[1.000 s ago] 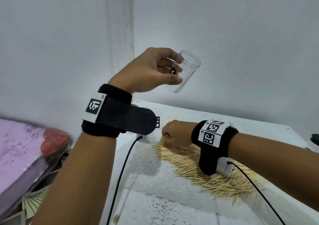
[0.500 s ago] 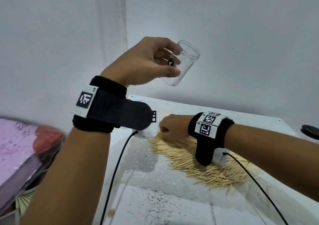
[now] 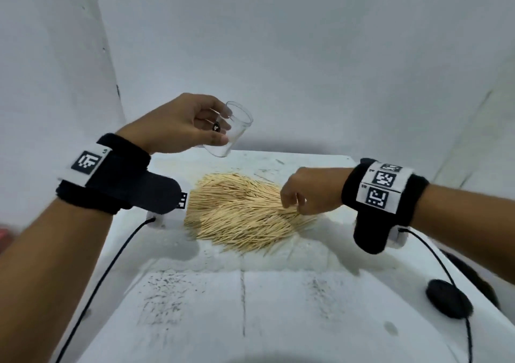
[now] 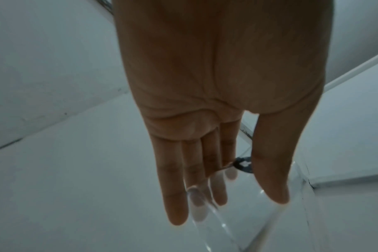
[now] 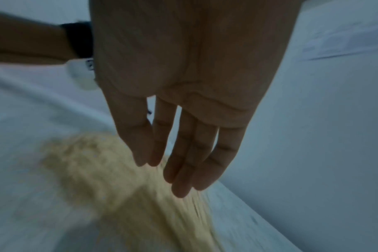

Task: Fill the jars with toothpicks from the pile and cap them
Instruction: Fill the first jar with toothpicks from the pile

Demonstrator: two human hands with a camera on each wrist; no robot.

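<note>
Left hand (image 3: pixel 178 124) grips empty jar (image 3: pixel 231 132) above the tabletop (image 3: pixel 250 307), unchanged. Right hand (image 3: pixel 309 192) has shifted to the toothpick pile's (image 3: pixel 239 212) right edge, fingers curled in (grasp unclear); filling not begun.

Left hand (image 3: pixel 178 124) raised above the table, thumb and fingers (image 4: pixel 177 196) curled round a clear jar (image 3: pixel 232 134) held tilted; right hand (image 3: pixel 309 192) lower, palm down, fingertips (image 5: pixel 181 187) loosely bunched, reaching downward.

text: none legible | wristbands (image 3: pixel 384 187): coded square markers only
</note>
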